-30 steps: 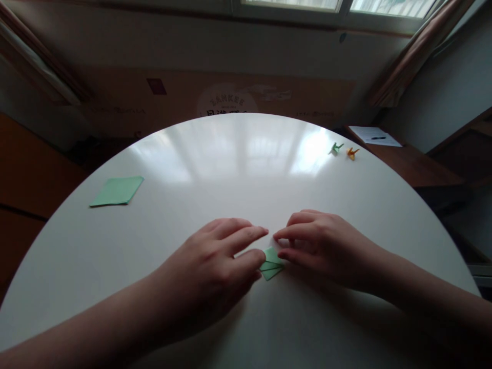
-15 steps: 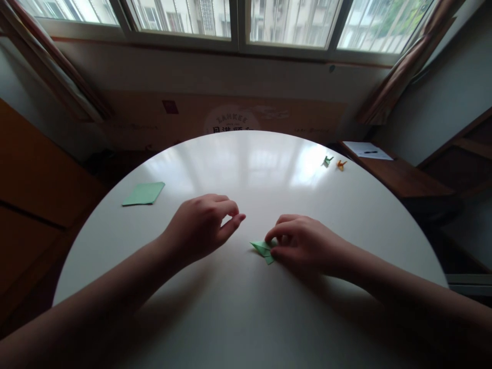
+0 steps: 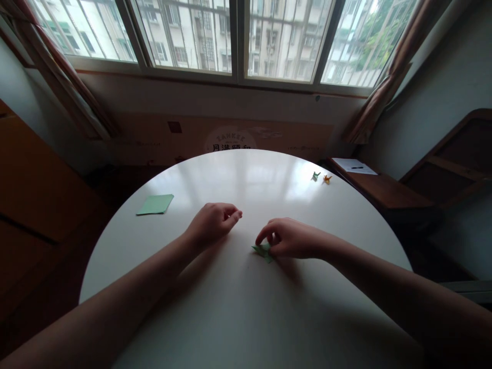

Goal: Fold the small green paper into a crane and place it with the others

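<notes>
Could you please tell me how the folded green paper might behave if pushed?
The folded green paper is probably light, being small. Its pointed folds suggest slight stiffness. On the glossy table, it would likely slide, not roll.

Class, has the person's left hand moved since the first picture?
Yes. Judged against the green paper stack, the left hand has moved left and farther across the table, closer to the stack and away from the folded paper.

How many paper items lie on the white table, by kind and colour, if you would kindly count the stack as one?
Folded green paper at the right hand: 1
Green paper stack: 1
Green origami bird: 1
Orange origami bird: 1
Total: 4
</notes>
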`<action>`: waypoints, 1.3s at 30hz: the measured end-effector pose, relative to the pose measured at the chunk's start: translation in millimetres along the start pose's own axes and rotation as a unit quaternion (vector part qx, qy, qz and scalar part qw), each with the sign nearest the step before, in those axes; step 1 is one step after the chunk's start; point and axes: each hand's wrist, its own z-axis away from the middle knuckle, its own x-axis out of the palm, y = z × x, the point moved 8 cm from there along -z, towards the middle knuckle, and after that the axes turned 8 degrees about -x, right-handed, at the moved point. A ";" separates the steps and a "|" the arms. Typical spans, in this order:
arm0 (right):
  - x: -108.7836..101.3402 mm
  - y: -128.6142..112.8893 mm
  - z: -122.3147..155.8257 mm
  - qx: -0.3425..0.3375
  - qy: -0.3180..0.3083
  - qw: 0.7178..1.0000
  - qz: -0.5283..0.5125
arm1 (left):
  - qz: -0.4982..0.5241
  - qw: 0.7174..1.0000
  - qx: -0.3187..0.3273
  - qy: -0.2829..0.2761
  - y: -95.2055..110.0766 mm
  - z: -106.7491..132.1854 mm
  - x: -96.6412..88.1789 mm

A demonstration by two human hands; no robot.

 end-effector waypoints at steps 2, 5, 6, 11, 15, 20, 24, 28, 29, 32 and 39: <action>1.9 -2.0 -5.4 0.002 -0.024 1.000 0.006 | 0.030 0.999 -0.020 0.013 -11.0 -4.3 -4.0; 4.0 -0.6 -12.3 0.010 -0.056 0.998 0.000 | 0.059 0.997 -0.052 0.026 -27.5 -9.6 -7.6; 4.1 0.8 -13.7 0.014 -0.062 0.998 -0.005 | 0.069 0.996 -0.058 0.026 -31.0 -10.9 -7.8; -2.6 12.6 -13.8 0.029 -0.048 0.997 -0.060 | 0.104 0.992 -0.065 0.015 -27.9 -16.8 -10.8; -15.1 17.7 -11.8 0.015 0.031 0.971 -0.236 | 0.138 0.979 -0.113 -0.102 -7.3 -19.2 -5.9; -32.2 25.2 -5.0 0.023 0.200 0.885 -0.419 | 0.266 0.947 -0.140 -0.112 28.3 -13.3 -17.4; -28.5 23.6 0.7 0.023 0.237 0.861 -0.449 | 0.301 0.937 -0.128 -0.124 40.3 -2.6 -4.7; -20.1 23.3 4.4 0.029 0.241 0.849 -0.469 | 0.293 0.939 -0.118 -0.136 37.3 5.9 12.2; -18.9 22.8 4.8 0.025 0.244 0.847 -0.472 | 0.309 0.934 -0.124 -0.133 35.5 7.1 14.3; -15.3 20.7 5.1 0.015 0.251 0.842 -0.477 | 0.357 0.919 -0.134 -0.106 31.9 9.0 15.9; -5.1 20.7 3.7 0.022 0.244 0.835 -0.493 | 0.331 0.937 -0.103 -0.056 34.3 9.8 17.7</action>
